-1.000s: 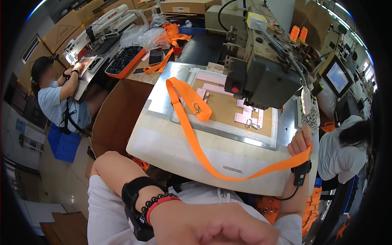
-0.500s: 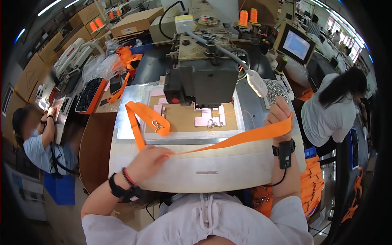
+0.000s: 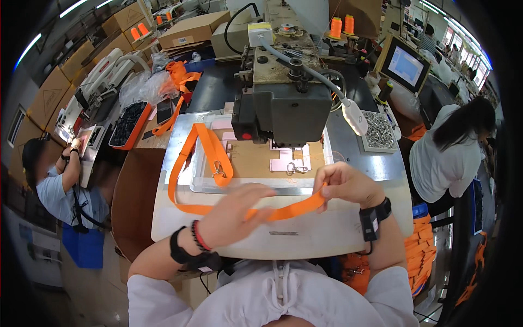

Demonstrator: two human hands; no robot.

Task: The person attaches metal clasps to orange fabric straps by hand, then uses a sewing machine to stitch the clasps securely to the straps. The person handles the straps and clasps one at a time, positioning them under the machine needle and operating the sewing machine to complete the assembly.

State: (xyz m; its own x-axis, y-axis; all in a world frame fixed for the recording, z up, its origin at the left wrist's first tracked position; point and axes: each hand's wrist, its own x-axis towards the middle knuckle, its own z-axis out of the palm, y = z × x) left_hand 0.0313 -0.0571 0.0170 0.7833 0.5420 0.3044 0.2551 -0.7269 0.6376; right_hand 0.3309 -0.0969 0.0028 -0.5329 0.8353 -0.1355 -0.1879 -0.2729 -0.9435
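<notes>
The right hand (image 3: 340,185) pinches one end of the orange webbing strap (image 3: 297,210) between thumb and fingers. The left hand (image 3: 234,210), at its 9 o'clock, is blurry with fingers spread; I cannot tell if it touches the strap. The strap runs to 9 o'clock, then loops up onto the metal plate (image 3: 177,139). A snap hook (image 3: 219,169) lies on that loop. A hard pull could drag the hook along. A loose pinch could drop the end, and slack could twist. Fingers straying toward 11 o'clock could get hurt under the sewing machine head (image 3: 291,114).
</notes>
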